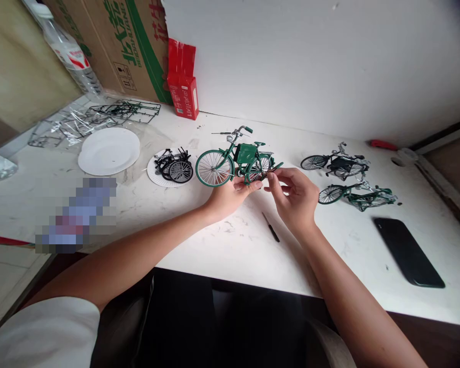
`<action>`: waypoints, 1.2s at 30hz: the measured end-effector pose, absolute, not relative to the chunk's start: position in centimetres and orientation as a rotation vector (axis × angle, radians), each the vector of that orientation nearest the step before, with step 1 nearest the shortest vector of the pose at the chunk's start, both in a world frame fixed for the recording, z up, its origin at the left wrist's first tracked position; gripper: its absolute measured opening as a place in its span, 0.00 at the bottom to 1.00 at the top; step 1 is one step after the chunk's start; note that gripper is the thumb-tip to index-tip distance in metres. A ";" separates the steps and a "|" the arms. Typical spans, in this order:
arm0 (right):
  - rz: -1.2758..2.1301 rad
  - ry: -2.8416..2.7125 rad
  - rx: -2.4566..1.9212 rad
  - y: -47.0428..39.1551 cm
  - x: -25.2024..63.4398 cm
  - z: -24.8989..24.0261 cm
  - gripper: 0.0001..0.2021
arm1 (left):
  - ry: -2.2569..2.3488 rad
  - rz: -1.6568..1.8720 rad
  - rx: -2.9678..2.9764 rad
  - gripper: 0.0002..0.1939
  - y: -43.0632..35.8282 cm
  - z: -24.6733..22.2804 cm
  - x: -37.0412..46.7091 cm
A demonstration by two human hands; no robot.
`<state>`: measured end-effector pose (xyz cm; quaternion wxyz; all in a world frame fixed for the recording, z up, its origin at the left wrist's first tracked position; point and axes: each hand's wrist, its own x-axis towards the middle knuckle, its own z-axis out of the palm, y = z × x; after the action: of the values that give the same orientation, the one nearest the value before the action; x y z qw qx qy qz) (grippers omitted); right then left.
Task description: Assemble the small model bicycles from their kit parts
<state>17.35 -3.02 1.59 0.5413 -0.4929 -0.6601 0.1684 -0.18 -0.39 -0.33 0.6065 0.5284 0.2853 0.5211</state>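
Note:
A green model bicycle (246, 154) with a green bag on its frame is held up just over the white table. From below, my left hand (230, 197) grips it, thumb pointing toward the rear wheel and some fingers hidden behind the frame. My right hand (293, 197) is closed in a pinch at the back of the bicycle, on a thin green part (278, 166) beside the rear wheel. Whether that part is joined to the bicycle, I cannot tell. Below the hands, a small dark screwdriver-like tool (271, 228) lies on the table.
Two assembled model bicycles (356, 197) (337, 162) and a black phone (408, 251) are at right. Leftward sit a plate of black bicycle parts (150, 171), a white plate (109, 151) and parts frames (138, 110). Behind stand a red box (183, 97), a carton (118, 51) and a bottle (67, 48).

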 end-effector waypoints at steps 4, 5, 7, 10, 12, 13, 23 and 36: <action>0.368 -1.583 -1.168 -3.0 17.4 1.6 0.14 | 0.664 1.209 1.212 0.24 -0.4 -0.1 -0.2; 0.360 -1.586 -1.166 -3.0 17.4 1.6 0.13 | 0.663 1.212 1.207 0.24 -0.5 -0.1 -0.2; 0.349 -1.585 -1.171 -3.0 17.4 1.6 0.13 | 0.659 1.222 1.204 0.24 -0.5 -0.1 -0.2; 0.349 -1.573 -1.197 -3.0 17.4 1.6 0.14 | 0.660 1.221 1.208 0.23 -0.5 -0.1 -0.2; 0.343 -1.570 -1.207 -3.0 17.4 1.6 0.15 | 0.664 1.213 1.214 0.23 -0.5 -0.1 -0.2; 0.338 -1.572 -1.209 -3.0 17.4 1.7 0.15 | 0.665 1.212 1.215 0.23 -0.5 -0.2 -0.2; 0.311 -1.574 -1.195 -3.0 17.3 1.7 0.15 | 0.653 1.230 1.202 0.22 -0.4 -0.3 -0.1; 0.267 -1.563 -1.155 -2.8 17.6 1.5 0.10 | 0.566 1.233 1.135 0.24 -0.1 -0.5 0.0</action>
<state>17.58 -2.78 1.46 0.5564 -0.4891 -0.6621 0.1132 0.00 -0.14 -0.50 0.6337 0.4964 0.2477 0.5392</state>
